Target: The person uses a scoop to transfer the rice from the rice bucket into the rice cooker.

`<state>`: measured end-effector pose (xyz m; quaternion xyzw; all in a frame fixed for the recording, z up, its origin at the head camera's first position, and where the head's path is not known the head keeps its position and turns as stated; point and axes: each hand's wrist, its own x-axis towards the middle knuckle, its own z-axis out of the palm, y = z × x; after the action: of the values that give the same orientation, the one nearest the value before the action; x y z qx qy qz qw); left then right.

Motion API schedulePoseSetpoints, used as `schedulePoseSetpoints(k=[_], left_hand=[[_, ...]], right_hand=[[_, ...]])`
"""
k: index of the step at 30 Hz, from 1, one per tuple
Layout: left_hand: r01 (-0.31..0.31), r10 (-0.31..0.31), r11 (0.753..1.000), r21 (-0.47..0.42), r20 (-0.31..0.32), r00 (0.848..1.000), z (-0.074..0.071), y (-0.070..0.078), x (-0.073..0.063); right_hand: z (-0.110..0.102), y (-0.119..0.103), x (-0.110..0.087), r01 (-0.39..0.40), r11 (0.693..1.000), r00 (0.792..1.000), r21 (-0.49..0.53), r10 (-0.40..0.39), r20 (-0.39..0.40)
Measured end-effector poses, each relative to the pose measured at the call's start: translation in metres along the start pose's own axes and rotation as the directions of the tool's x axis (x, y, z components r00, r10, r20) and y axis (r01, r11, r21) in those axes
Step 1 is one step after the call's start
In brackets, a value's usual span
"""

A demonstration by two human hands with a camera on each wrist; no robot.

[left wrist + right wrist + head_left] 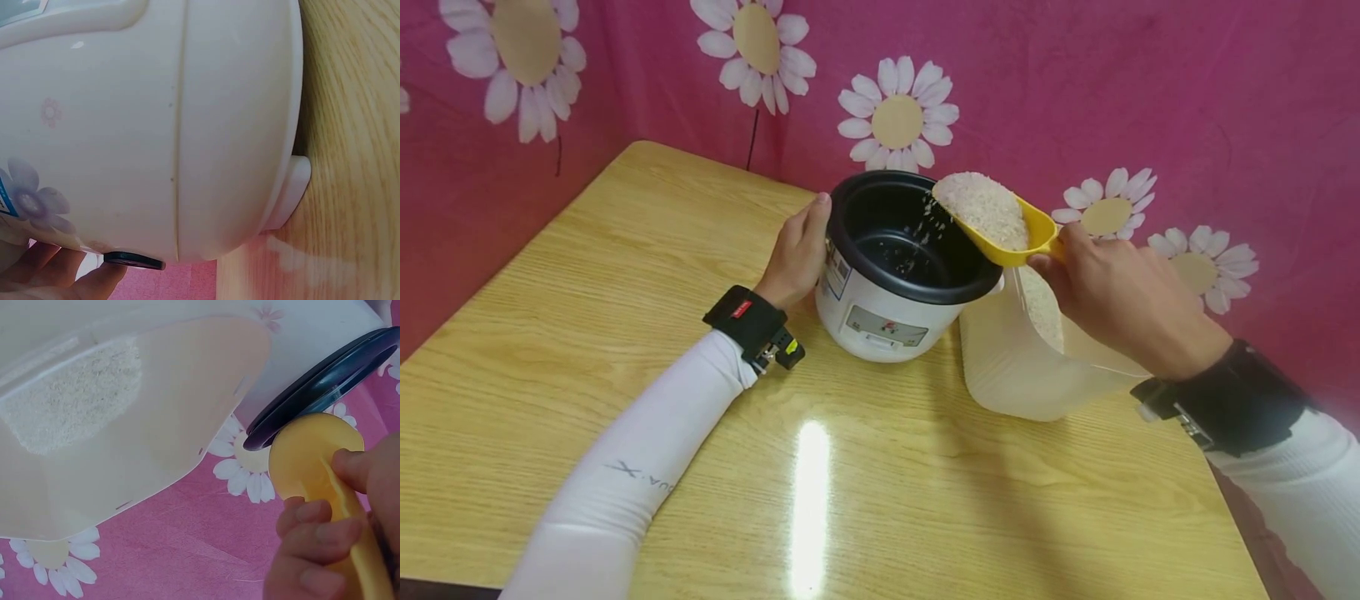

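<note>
A white rice cooker (880,329) with a black inner pot (887,242) stands on the wooden table, some rice grains lying on the pot's bottom. My left hand (797,254) grips the cooker's left side, thumb up at the rim; in the left wrist view its fingers (56,275) curl beside a small black part. My right hand (1120,292) holds a yellow scoop (1037,229) by its handle, also seen from behind in the right wrist view (315,456). The scoop, heaped with rice (985,204), tilts over the pot's right rim, and grains fall from its tip.
Right of the cooker, beneath my right hand, stands a translucent plastic bin (1022,375) with rice (81,394) inside. A pink cloth with white daisies (898,121) hangs behind the wooden table (700,500). Light glares off the tabletop in front of the cooker.
</note>
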<state>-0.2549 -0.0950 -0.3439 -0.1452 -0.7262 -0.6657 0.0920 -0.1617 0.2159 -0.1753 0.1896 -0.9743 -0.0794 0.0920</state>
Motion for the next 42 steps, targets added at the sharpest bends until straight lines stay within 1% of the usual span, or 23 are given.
schedulePoseSetpoints(k=[5, 10, 21, 28, 35, 42], left_hand=[[-0.001, 0.001, 1.000, 0.012, 0.002, 1.000, -0.0003, 0.0010, -0.0004], [0.003, -0.003, 1.000, 0.015, 0.001, 1.000, -0.0004, 0.0024, -0.0013], [0.015, -0.015, 1.000, 0.020, 0.005, 1.000, 0.0003, 0.0051, -0.0035], [0.012, -0.012, 1.000, 0.006, 0.011, 1.000, 0.0006, 0.0046, -0.0026], [0.023, -0.024, 1.000, 0.012, 0.001, 1.000, -0.0001, 0.0020, 0.0001], [0.025, -0.025, 1.000, 0.010, 0.005, 1.000, 0.0001, -0.0002, 0.0010]], right_hand=[[-0.0002, 0.0005, 0.0006, 0.017, 1.000, 1.000, -0.014, -0.017, -0.008], [-0.0007, 0.0005, 0.0013, 0.012, 1.000, 1.000, -0.029, -0.011, 0.002], [-0.0020, 0.0015, 0.0038, 0.023, 0.996, 1.000, -0.081, -0.024, -0.012], [-0.0021, 0.0034, 0.0035, 0.015, 0.996, 1.000, -0.088, -0.016, -0.007], [-0.0030, 0.0056, 0.0036, 0.034, 0.994, 0.999, -0.101, -0.037, -0.023], [-0.0039, 0.0074, 0.0030, 0.016, 0.993, 1.000, -0.120, -0.019, -0.021]])
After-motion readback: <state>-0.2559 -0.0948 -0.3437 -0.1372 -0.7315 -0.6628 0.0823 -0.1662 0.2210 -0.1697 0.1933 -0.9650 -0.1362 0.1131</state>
